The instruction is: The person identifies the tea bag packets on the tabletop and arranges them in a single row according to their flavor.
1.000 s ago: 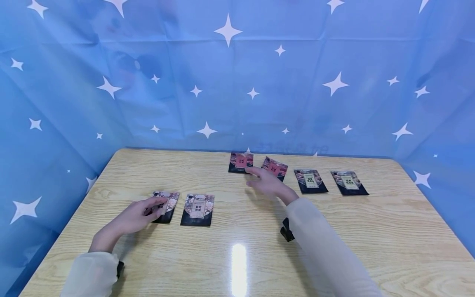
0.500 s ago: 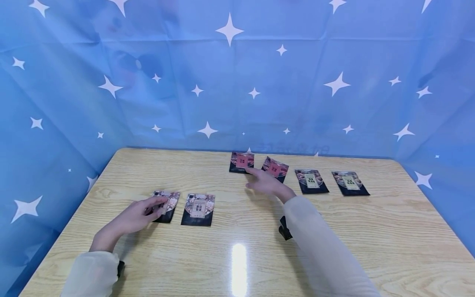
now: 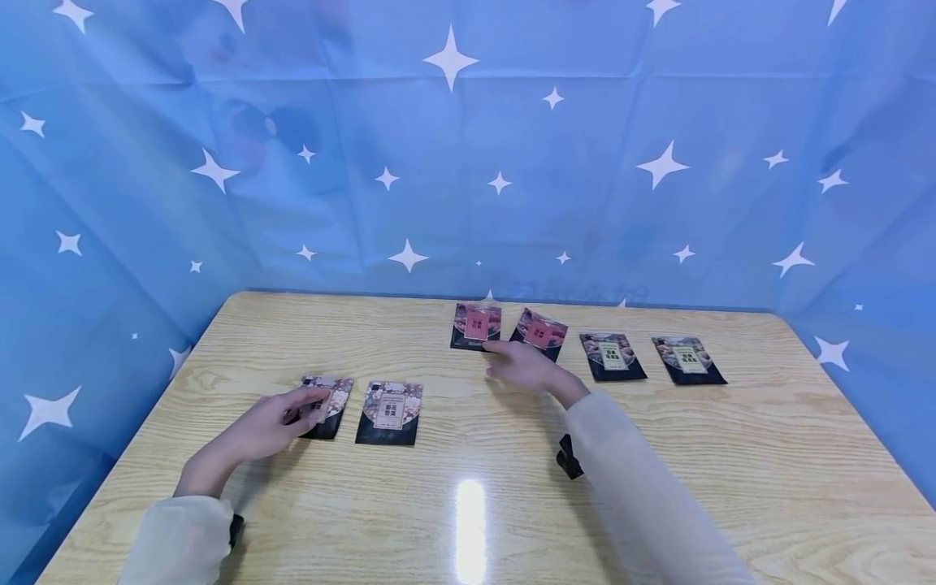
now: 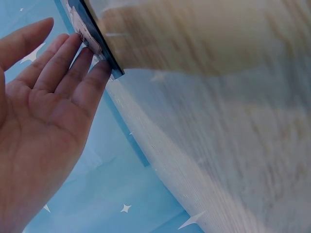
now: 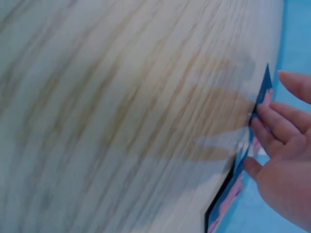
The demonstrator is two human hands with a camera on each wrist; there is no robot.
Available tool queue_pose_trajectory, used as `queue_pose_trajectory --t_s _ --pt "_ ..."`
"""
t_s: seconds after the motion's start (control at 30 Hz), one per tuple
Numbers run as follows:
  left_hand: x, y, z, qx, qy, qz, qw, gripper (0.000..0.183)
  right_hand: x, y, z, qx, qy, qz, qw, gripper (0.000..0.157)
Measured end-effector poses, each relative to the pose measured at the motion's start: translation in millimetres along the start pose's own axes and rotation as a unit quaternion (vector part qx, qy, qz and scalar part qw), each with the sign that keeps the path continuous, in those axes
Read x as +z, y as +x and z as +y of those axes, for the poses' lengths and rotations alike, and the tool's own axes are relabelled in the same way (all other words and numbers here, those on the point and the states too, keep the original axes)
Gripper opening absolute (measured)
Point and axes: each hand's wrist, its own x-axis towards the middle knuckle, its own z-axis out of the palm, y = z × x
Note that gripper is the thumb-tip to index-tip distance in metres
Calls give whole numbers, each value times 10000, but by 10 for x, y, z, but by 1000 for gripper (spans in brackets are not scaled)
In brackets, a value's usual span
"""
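Not much has shifted in the last second: the right hand has slid back a touch toward the near edge of the pink packet, and that packet now looks a bit squarer to the table edge than before. The left hand hasn't budged.

Right hand lies flat-ish, fingers straight and together, with the fingertips on the packet's near edge. In the wrist view the packet is a thin, flat foil-looking pouch, dark with a pink label, lying on the table. That view is blurry, so I can't really say whether the fingers are pressing it down or only touching it.

Left hand is open too, fingers straight, with the fingertips on the end packet at the left of the near row. That one is a flat dark rectangle with a pale label and a food photo, and its corner shows under the fingers.

Just beside it lies a matching pouch, apart from the hand. The far row holds a second pink packet, tilted, near the right hand, then two green-label pouches further right. All lie flat on a glossy, light wood-grain table. A crinkled blue cloth with white stars walls it in.
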Motion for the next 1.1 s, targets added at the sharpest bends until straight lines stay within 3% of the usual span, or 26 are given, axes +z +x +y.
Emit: queue_pose_trajectory --t_s 0.4,0.6,0.7,0.87,1.1 --pt "-1 0 -1 -18 -56 -62 10000 40 45 -204 -100 -405 -236 -540 9974 51" --pt "-4 -5 -8 12 -27 -62 10000 40 125 -304 -191 -342 -535 -655 9958 52" --pt "-7 -7 -7 12 -37 -75 10000 40 143 -355 -240 -470 -697 -818 9931 53" --pt "-6 -6 -8 27 -23 -62 10000 40 111 -417 -278 -819 -522 -1101 9892 51" --pt "-13 -6 -1 3 -77 -68 9999 40 32 -375 -241 -1107 -86 -609 9920 48"
